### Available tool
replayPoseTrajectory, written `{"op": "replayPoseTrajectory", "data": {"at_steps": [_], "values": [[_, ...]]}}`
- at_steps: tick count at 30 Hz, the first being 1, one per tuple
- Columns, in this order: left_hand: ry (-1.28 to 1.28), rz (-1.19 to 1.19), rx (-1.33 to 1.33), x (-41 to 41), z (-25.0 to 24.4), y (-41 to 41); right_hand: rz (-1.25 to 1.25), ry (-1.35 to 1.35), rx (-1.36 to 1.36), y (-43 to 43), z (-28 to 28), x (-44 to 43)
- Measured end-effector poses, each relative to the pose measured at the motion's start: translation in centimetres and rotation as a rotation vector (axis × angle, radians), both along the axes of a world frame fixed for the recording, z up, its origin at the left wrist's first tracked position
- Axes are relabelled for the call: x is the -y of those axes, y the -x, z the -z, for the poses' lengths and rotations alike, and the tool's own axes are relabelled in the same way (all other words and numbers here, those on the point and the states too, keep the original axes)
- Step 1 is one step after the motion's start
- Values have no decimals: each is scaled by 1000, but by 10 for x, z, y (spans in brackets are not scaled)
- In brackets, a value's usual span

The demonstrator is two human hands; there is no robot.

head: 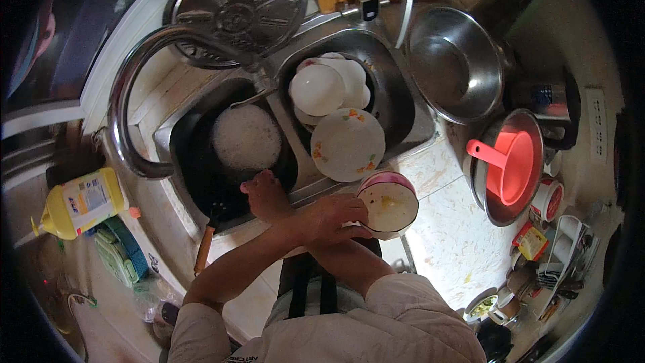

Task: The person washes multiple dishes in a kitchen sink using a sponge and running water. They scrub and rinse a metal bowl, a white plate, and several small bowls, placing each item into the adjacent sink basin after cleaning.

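My forearms cross in front of the double sink. My left hand (338, 218) reaches to the right and grips the edge of a food-stained bowl (390, 207) with a dark rim. A pink-banded bowl edge (385, 177) shows right behind it; whether they are stacked is unclear. Over the near edge of the left sink basin (194, 161) is my right hand (268, 195), fingers curled, and any object in it is hidden. White suds (247, 137) fill a round patch in that basin. A flower-patterned plate (347, 144) rests by the right basin, beside white bowls (317, 89) piled inside it.
A curved faucet (118, 106) arches over the left side. A wooden-handled utensil (204, 250) leans on the near rim. Rightward stand a large steel pot (451, 65) and a red dipper (516, 169) in a metal basin (535, 136). A yellow pump bottle (83, 204) lies at left.
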State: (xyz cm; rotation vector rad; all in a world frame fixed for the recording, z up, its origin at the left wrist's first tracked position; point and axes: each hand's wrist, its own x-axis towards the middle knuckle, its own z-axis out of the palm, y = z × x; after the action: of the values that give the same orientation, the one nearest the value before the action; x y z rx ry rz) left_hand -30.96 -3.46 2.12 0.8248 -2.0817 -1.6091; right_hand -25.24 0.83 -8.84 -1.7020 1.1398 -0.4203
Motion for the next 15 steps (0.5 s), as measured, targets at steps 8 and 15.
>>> {"op": "replayPoseTrajectory", "data": {"at_steps": [8,15], "values": [[-43,-673,138,-26,12,-155,91,229,143,-16,57,-20],[49,-638,874,-27,114,-257,-45,187,-114,2,13,0]]}}
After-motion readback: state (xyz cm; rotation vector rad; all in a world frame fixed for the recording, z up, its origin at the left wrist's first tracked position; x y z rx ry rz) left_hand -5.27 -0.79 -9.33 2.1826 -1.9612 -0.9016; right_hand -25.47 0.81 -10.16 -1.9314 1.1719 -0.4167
